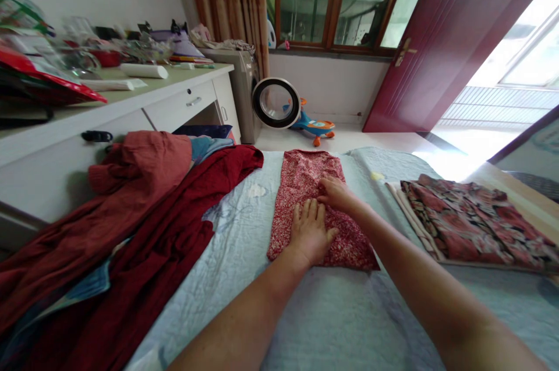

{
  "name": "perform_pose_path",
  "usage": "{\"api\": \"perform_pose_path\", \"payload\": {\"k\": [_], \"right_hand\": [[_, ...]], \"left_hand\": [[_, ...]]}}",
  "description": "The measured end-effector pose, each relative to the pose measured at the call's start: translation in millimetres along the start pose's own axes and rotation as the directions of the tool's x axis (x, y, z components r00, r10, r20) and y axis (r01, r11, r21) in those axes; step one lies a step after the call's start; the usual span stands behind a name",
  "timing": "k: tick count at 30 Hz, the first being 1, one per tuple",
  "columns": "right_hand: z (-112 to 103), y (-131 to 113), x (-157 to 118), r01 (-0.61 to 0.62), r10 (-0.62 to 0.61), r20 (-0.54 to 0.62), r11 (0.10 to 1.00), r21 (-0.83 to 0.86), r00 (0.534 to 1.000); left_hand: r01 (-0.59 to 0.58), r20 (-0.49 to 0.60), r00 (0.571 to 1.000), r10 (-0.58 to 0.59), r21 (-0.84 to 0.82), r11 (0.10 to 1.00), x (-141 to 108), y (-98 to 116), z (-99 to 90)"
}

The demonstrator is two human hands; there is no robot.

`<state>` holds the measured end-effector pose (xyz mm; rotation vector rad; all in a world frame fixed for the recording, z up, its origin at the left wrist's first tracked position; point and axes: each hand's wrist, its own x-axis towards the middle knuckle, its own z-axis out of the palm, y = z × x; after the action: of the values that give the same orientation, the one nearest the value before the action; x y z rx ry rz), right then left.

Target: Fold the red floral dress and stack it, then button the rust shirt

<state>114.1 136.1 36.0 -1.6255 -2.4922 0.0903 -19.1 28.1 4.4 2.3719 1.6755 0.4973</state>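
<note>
A red garment with a fine white pattern (pixel 301 173) lies on the bed, folded into a long rectangle. My left hand (pixel 311 235) rests flat on its middle, fingers stretched out. Just beyond it, my right hand (pixel 335 193) touches the same garment with its fingers bent inward; its fingertips look closed on the fabric, though they are partly hidden. To the right lies a stack of folded clothes with a floral garment (pixel 476 219) on top. On the left are a loose dark red garment (pixel 174 231) and a rust-coloured garment (pixel 144 167).
A light blue quilted cover (pixel 314 318) spreads under the clothes. Along the left stands a white cabinet (pixel 174 109) with clutter on top. Past the bed are a washing machine with its round door (pixel 276 103) open, a blue ride-on toy (pixel 314 124) and a red door (pixel 437 39).
</note>
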Motion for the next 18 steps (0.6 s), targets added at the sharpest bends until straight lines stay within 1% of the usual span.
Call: {"api": "perform_pose_path", "payload": {"k": [3, 5, 6, 9, 13, 16, 18], "right_hand": [[5.7, -2.7, -15.8, -0.085, 0.085, -0.16, 0.996, 0.004, 0.983], [7.7, -6.6, -29.9, -0.099, 0.104, -0.22, 0.994, 0.037, 0.97], [9.2, -8.7, -36.8, -0.096, 0.105, -0.222, 0.994, 0.052, 0.969], [18.4, -12.9, -52.9, -0.092, 0.106, -0.167, 0.992, 0.086, 0.98], [32.9, -13.3, -60.9, -0.09, 0.104, -0.143, 0.991, 0.1, 0.984], [36.1, -12.8, -61.6, -0.075, 0.089, -0.152, 0.993, 0.094, 0.984], [35.2, -12.2, -61.6, -0.067, 0.078, -0.13, 0.994, 0.088, 0.988]], "left_hand": [[0.008, 0.011, 1.0, -0.008, 0.01, 1.0, -1.3, -2.7, 6.6], [0.005, 0.012, 1.0, -0.005, 0.016, 1.0, -1.6, -2.5, 7.1], [0.003, 0.01, 1.0, -0.004, 0.017, 1.0, -1.3, -2.4, 6.1], [0.005, -0.004, 1.0, -0.005, 0.01, 1.0, 2.8, -6.1, -0.1], [0.028, -0.027, 0.999, -0.028, 0.019, 0.999, 12.7, -24.9, -7.5], [0.039, 0.024, 0.999, -0.041, 0.063, 0.997, 17.2, -40.3, -8.4], [0.06, 0.068, 0.995, -0.066, 0.089, 0.994, 17.9, -45.7, -7.8]]}}
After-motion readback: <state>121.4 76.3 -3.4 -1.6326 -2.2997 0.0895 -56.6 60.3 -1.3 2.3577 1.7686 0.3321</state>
